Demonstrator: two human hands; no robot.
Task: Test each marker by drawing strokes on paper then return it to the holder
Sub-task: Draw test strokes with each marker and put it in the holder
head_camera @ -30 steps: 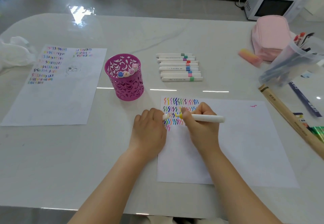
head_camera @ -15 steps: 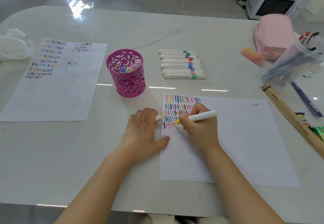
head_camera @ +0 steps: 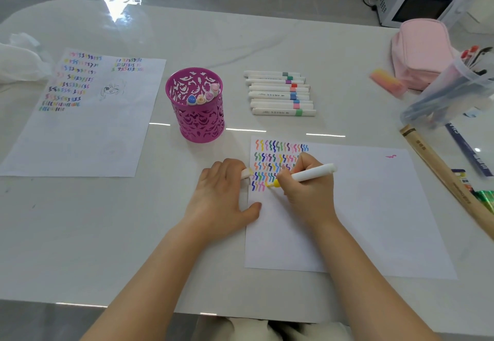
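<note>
A white marker point(head_camera: 312, 174) with a yellow tip is pinched in the right hand point(head_camera: 307, 196), the fingers curled round its barrel close to the tip. The marker is held tilted, with its tip set on the paper point(head_camera: 374, 207) at the end of the lowest row of coloured squiggles and its rear end pointed up and to the right. The left hand point(head_camera: 222, 199) is laid palm down on the table point(head_camera: 267, 41), just beside the paper's left edge. A pale cap point(head_camera: 247, 173) is gripped under its curled fingers, and the thumb is stretched onto the paper's edge.

The pink perforated holder point(head_camera: 199, 121) is stood upright beyond the left hand, apart from it, and a few capped markers point(head_camera: 203, 97) are leaned inside against its right wall. To its right, a row of white markers point(head_camera: 280, 93) is laid side by side on the table. A second sheet point(head_camera: 80, 132), marked with squiggles, is spread at the left. A pink pouch point(head_camera: 422, 52) and a clear tub point(head_camera: 449, 92) are seen at the far right.
</note>
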